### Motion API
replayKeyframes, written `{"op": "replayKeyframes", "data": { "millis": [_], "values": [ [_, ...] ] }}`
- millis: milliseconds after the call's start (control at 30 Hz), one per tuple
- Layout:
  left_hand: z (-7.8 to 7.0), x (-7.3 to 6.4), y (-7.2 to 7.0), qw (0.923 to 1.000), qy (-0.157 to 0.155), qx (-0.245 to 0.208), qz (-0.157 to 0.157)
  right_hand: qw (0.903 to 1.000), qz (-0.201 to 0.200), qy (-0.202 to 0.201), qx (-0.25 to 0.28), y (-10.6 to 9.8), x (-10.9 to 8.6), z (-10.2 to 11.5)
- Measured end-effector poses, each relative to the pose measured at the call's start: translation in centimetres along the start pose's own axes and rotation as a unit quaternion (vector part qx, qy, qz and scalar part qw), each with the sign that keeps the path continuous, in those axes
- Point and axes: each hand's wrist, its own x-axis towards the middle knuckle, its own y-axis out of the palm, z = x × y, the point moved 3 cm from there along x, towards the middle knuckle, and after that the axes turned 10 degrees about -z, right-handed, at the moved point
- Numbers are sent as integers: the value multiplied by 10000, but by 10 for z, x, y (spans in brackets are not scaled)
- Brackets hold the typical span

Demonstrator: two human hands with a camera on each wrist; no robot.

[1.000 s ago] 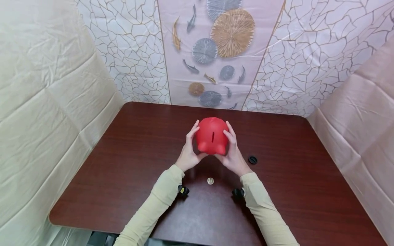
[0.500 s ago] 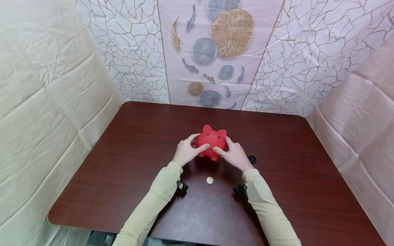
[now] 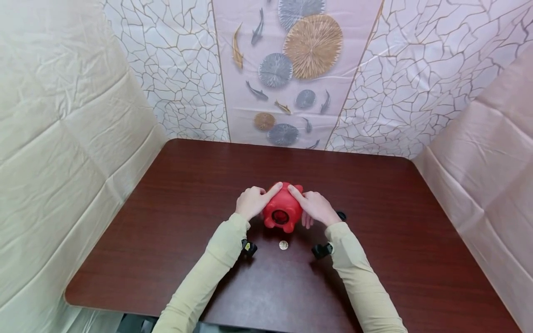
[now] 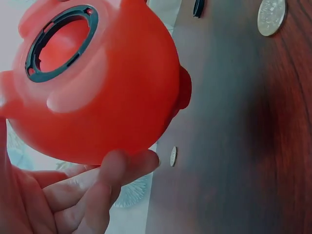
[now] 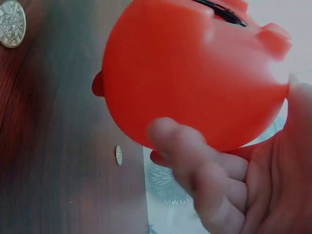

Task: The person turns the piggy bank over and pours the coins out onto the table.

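A red piggy bank [image 3: 284,202] is held over the table between both hands, tipped so its underside faces the head view. The round hole in its belly, rimmed by a black ring [image 4: 34,56], is uncovered. My left hand [image 3: 251,202] grips one side, thumb lying over the body. On the opposite side my right hand [image 3: 315,206] grips it the same way; its fingers [image 5: 170,134] lie along the red wall. A coin [image 3: 283,245] lies on the table just in front of the bank. Farther off, both wrist views show a second coin [image 4: 173,156], which the head view hides.
A black round cap [image 3: 341,216] lies on the dark wooden table [image 3: 200,185], partly covered by the right wrist. Small black wrist cameras hang under both forearms. Patterned cloth stands behind the table, and pale draped cloth closes both sides.
The piggy bank has turned over in both hands: its slotted top faced the head view, then its snout, now its underside. It has also come lower and closer to the near coin.
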Motion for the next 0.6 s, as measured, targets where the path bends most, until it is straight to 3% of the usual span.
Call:
{"op": "replayKeyframes", "data": {
  "millis": [133,267,433,600],
  "values": [
    [2,0,2,9981,151,-517,310,9998,35,-206,76,-1,0,-2],
    [7,2,1,9901,164,-1184,730,9981,-100,-568,-220,0,1,-5],
    [14,4,0,9823,55,-1425,1213,9967,-20,-771,-264,3,0,-7],
    [13,9,0,9770,485,-1705,1184,9920,-113,-1252,-131,4,6,-8]
  ]
}}
